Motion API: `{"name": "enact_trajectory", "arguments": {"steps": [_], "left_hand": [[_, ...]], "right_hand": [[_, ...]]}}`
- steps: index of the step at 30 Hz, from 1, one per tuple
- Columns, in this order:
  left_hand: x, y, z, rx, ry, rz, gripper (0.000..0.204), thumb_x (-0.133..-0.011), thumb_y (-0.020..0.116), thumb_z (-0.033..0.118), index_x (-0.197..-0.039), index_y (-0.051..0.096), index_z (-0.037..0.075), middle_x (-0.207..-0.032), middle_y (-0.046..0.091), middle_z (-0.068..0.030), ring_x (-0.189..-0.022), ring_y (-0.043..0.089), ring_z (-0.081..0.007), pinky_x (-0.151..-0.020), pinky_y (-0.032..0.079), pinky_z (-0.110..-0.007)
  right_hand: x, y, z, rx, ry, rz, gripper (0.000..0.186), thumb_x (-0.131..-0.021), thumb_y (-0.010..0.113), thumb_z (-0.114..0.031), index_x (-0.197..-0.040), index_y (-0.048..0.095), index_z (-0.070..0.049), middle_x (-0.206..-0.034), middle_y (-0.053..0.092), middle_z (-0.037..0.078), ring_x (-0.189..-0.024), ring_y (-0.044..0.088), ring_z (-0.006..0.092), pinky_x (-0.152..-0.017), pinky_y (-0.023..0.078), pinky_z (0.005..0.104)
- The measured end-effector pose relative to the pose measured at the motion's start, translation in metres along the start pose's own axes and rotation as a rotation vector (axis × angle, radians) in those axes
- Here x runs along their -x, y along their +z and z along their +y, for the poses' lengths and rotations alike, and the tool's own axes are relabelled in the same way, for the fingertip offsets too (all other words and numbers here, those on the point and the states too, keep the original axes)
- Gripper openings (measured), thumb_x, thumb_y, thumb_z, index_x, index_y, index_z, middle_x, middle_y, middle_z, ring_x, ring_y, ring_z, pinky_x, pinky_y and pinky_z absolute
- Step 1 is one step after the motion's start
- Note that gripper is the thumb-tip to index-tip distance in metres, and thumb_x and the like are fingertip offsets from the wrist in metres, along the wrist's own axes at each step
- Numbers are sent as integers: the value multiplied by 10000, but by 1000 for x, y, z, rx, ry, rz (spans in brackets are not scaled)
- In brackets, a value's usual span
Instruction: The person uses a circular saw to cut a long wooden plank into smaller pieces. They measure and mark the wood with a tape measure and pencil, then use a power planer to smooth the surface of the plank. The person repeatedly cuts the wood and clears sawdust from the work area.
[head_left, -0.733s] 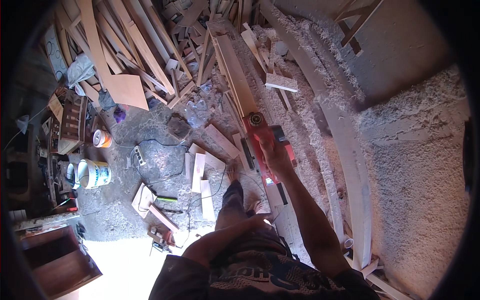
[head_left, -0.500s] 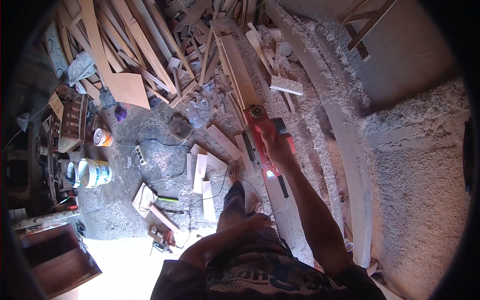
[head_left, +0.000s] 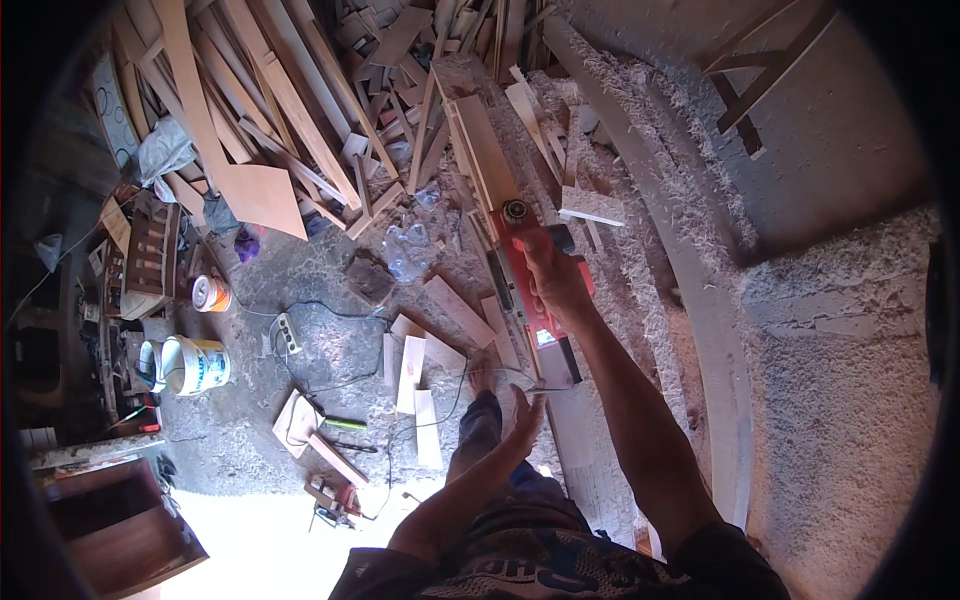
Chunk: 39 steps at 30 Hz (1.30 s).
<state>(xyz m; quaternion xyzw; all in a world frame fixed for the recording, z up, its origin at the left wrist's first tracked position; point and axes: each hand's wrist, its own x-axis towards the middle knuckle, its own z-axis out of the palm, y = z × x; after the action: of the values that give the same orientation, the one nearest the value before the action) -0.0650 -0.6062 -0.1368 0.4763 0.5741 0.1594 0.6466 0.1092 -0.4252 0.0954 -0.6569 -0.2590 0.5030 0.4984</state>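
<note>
Far left of both hands stands a white bucket (head_left: pixel 197 366); nearer, pale offcuts (head_left: pixel 409 374) lie on the floor. A wooden board (head_left: pixel 488 150) stretches ahead of the hands, which are apart. The left hand (head_left: pixel 522 420) is near a red power planer's (head_left: pixel 516 268) rear; its grip cannot be told. The right hand (head_left: pixel 557 285) clasps the planer's handle. Beyond it, rightward, curves a long plank (head_left: pixel 690 240).

Your right hand (head_left: pixel 556 280) grips the red planer (head_left: pixel 518 270) on a long board (head_left: pixel 482 150). Your left hand (head_left: pixel 524 420) is just behind it, by the thin cord (head_left: pixel 560 390); whether you hold that is hard to see. Shavings (head_left: pixel 840 430) lie to your right, and a white bucket (head_left: pixel 205 368) stands to your left.
</note>
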Motion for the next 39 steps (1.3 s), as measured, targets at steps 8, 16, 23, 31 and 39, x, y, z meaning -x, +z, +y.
{"name": "enact_trajectory", "arguments": {"steps": [8,16,23,31,39], "left_hand": [[-16,8,74,137,-35,-270,1379,-840,750,565,-1432,-252,-173,-1320,602,-224,-1209,601,-282,-1034,445,-342],[-18,-3,91,128,-21,-366,1143,-835,774,533,-1473,93,-127,-1306,559,-221,-1182,577,-261,-979,475,-358],[-20,-1,76,67,160,-381,789,-909,742,391,-1377,269,-34,-1159,569,-200,-1019,608,-292,-860,508,-411],[-19,-7,87,-139,238,-318,827,-888,743,427,-1389,279,-40,-1203,550,-244,-1087,610,-390,-883,504,-477],[-20,-8,66,-347,515,-370,671,-936,695,362,-1410,342,46,-1367,358,-365,-1227,483,-508,-982,458,-513]], "right_hand": [[-59,6,-22,-46,-4,-24,539,-924,598,-632,-1097,597,-122,-567,469,-10,-399,457,88,-357,382,277],[-119,17,-43,-61,28,-46,602,-884,610,-694,-1044,574,-114,-599,476,-22,-413,455,73,-361,377,267],[-175,27,-61,-33,20,-31,596,-884,603,-698,-910,551,-104,-546,462,-22,-388,457,85,-340,368,273],[-234,39,-87,-15,-3,-44,558,-933,583,-640,-842,537,-91,-539,468,-16,-390,465,90,-335,377,273],[-287,51,-112,-46,-68,-48,474,-966,570,-579,-939,598,-107,-517,458,-22,-370,443,92,-341,369,278]]}}
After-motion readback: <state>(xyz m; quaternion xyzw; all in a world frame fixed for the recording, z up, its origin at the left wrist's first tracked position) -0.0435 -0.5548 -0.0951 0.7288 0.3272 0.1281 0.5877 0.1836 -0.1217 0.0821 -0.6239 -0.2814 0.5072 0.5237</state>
